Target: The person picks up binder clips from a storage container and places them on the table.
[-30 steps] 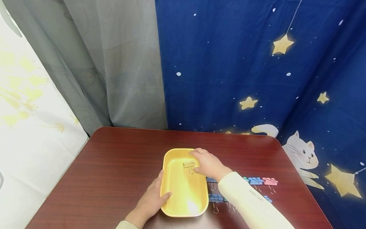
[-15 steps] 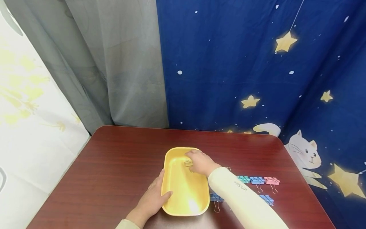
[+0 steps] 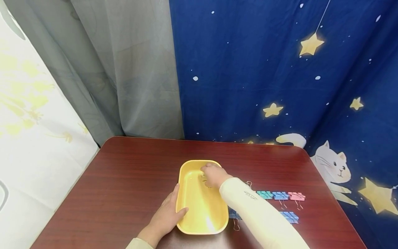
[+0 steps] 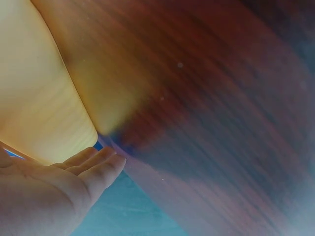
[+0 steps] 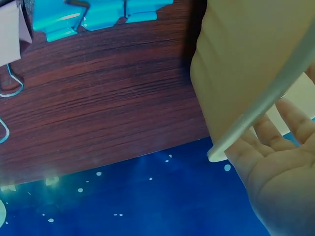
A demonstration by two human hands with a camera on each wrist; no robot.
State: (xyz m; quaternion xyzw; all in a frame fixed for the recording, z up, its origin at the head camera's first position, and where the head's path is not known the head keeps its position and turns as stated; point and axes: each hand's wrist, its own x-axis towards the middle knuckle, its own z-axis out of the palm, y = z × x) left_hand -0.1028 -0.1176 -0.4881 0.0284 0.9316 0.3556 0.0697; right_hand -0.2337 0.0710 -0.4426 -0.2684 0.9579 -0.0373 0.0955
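A yellow oblong bin (image 3: 199,211) stands on the table. My left hand (image 3: 164,218) holds its left side, thumb over the rim and fingers along the outer wall. In the left wrist view that hand's fingers (image 4: 101,174) lie extended under the bin's corner. My right hand (image 3: 214,175) reaches inside near the far right corner, fingers bent around a yellow binder clip (image 3: 203,176). Most of the clip is hidden behind the hand. The right wrist view shows the hand (image 5: 290,182) passing over the bin's rim (image 5: 256,118), with the clip out of sight.
Right of the bin lie binder clips in two rows: a green clip (image 3: 264,195), a blue clip (image 3: 280,195) and a pink clip (image 3: 296,196), with more blue clips (image 3: 289,217) nearer. My right sleeve (image 3: 258,211) covers some. A starry curtain (image 3: 236,86) hangs behind the table.
My right hand has moved left and down inside the bin, over the yellow binder clip, which was in plain view a second ago. The left hand stays on the bin.
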